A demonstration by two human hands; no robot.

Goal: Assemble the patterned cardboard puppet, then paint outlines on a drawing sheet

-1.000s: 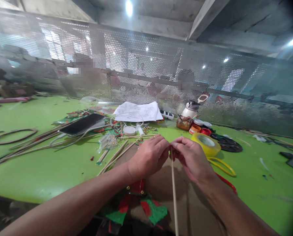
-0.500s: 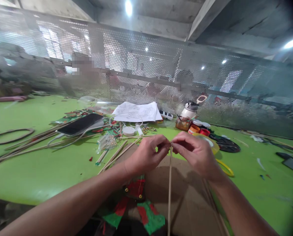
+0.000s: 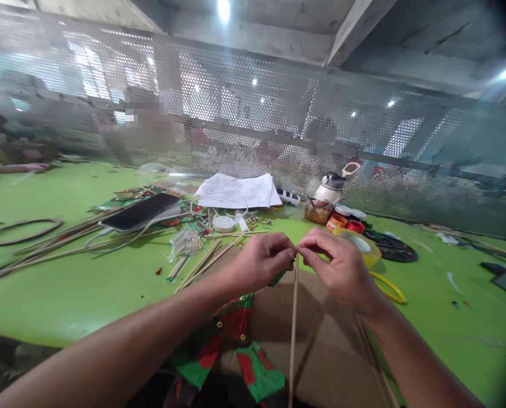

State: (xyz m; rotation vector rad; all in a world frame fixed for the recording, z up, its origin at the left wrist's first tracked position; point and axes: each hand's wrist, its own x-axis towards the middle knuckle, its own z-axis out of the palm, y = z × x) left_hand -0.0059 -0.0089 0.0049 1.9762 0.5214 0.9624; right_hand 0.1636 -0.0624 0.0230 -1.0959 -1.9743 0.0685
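Note:
My left hand (image 3: 264,262) and my right hand (image 3: 337,266) meet fingertip to fingertip at the upper end of a thin wooden stick (image 3: 294,328). The right hand's thumb and finger pinch the stick's tip. Closed in a pinch too, the left hand touches the same spot; what lies between its fingers is too small to make out. A bit of dark green (image 3: 279,277) shows beneath the left fingers. Below, a brown cardboard sheet (image 3: 329,345) lies under the stick. Red-and-green painted pieces with small gold fasteners (image 3: 236,320) lie near my left forearm.
On the green table (image 3: 108,306) are a phone (image 3: 140,212) with a white cable, white papers (image 3: 238,191), loose sticks (image 3: 199,263), and a bag of small parts (image 3: 185,243). Paint jars (image 3: 337,222), a yellow tape roll (image 3: 369,249) and a bottle (image 3: 330,187) stand at right. Behind is a perforated screen (image 3: 244,124).
Both hands stay pinched at the stick's tip, with the left fingers turned slightly. The dark green bit beneath them now shows. The view has shifted a little.

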